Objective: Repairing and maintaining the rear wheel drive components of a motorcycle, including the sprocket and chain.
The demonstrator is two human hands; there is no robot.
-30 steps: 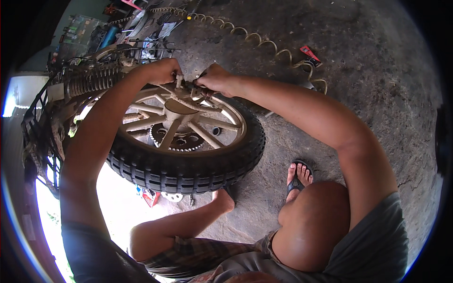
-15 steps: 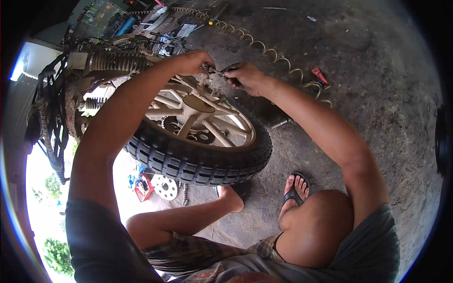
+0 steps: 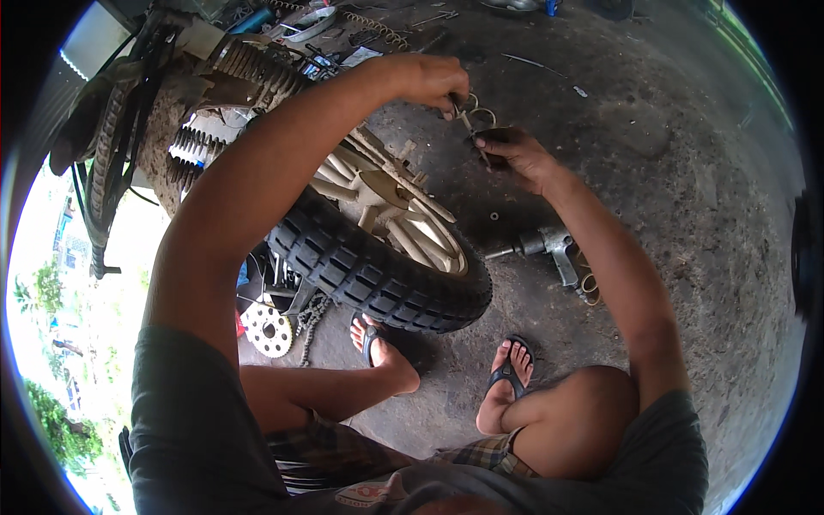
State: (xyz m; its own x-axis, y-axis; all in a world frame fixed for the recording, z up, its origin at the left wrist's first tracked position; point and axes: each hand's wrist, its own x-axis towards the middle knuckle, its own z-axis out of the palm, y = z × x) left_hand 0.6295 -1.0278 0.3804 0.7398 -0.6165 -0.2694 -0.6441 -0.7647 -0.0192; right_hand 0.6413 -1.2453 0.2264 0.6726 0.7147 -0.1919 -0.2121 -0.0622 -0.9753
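Left hand (image 3: 429,79) fisted around a thin metal tool (image 3: 464,118) held above the rim of the wheel (image 3: 378,249). Right hand (image 3: 515,154) just beside it, fingers pinched on the tool's lower end. Knobby tyre upright on the concrete floor (image 3: 669,172). Impact wrench (image 3: 549,249) lies near the tyre; sprocket (image 3: 266,329) beside the left foot.

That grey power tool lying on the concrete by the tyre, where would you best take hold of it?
By its pistol-style handle, coming from above. The air wrench lies flat on the floor, its nose pointing left toward the knobbly tyre. The handle sticks out toward the person's feet, clear of the hose end, so probably the easiest grip.
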